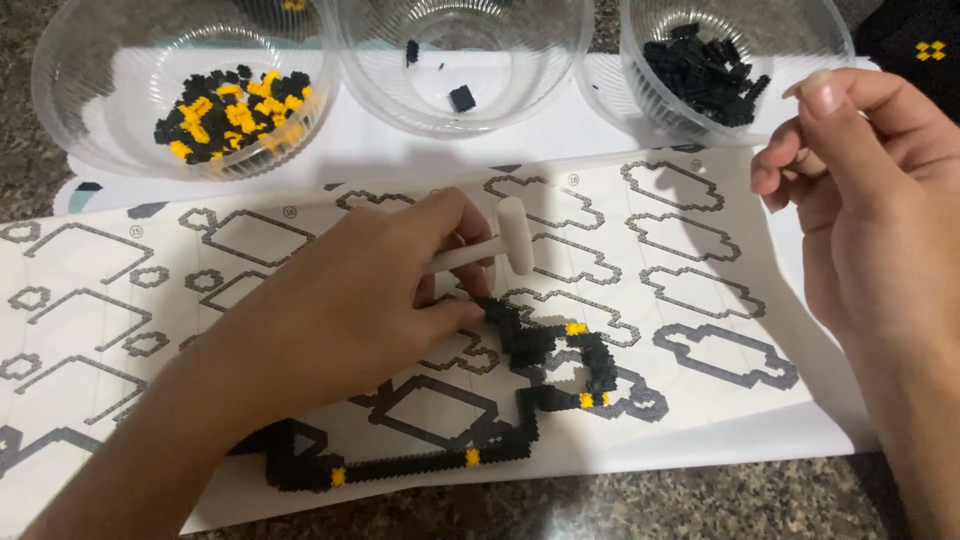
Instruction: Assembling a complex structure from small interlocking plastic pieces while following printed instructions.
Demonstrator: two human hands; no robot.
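A flat chain of small black bricks with a few yellow ones point(520, 400) lies on a white instruction sheet point(690, 260) printed with grey outlines. My left hand point(350, 310) rests on the sheet and grips a small white hammer-shaped tool point(505, 240), its fingertips pressing the upper end of the brick chain. My right hand point(870, 200) hovers at the right edge with fingers loosely curled and thumb raised; whether it holds a tiny piece is too small to tell.
Three clear plastic bowls stand at the back: the left bowl point(110, 60) holds black and yellow bricks, the middle bowl point(530, 80) a few black ones, the right bowl point(790, 30) a heap of black ones. The sheet lies on a speckled stone counter point(650, 500).
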